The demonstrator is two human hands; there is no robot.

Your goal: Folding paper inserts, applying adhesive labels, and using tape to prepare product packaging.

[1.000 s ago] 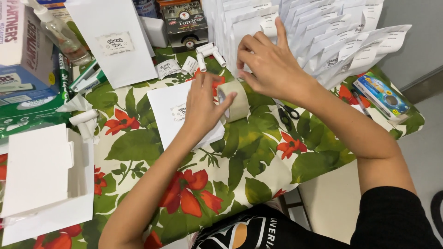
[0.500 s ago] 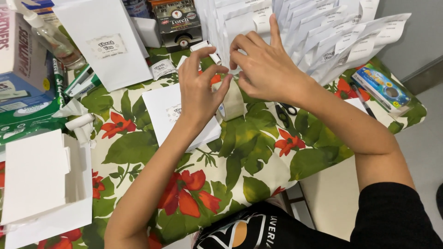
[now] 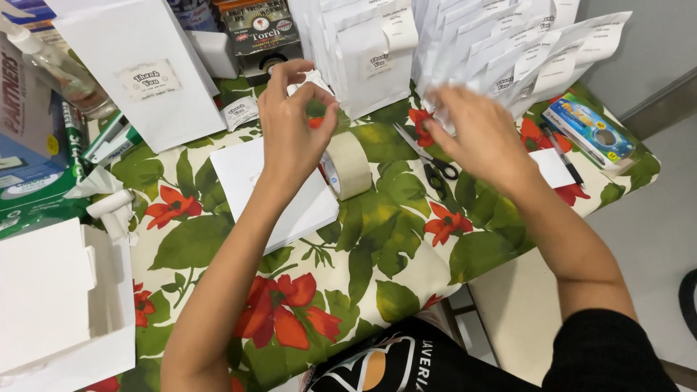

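Note:
My left hand (image 3: 290,127) is raised over the table, fingertips pinched on a small white paper piece (image 3: 314,77). Just below it a roll of beige tape (image 3: 350,165) stands on edge beside a flat white paper bag (image 3: 254,178). My right hand (image 3: 475,134) is motion-blurred to the right, close to a row of standing white labelled bags (image 3: 508,54). Whether it holds anything is unclear. Black-handled scissors (image 3: 434,165) lie between the tape and my right hand.
The table wears a floral cloth (image 3: 377,239). A tall white bag (image 3: 149,76) stands at the back left, with boxes (image 3: 29,123) and an open white box (image 3: 58,305) on the left. A colourful packet (image 3: 588,131) and pen (image 3: 559,154) lie at the right edge.
Both hands were together over the tape roll. Now they have come apart: the left hand lifted with the small white piece, and the right swung right toward the bags.

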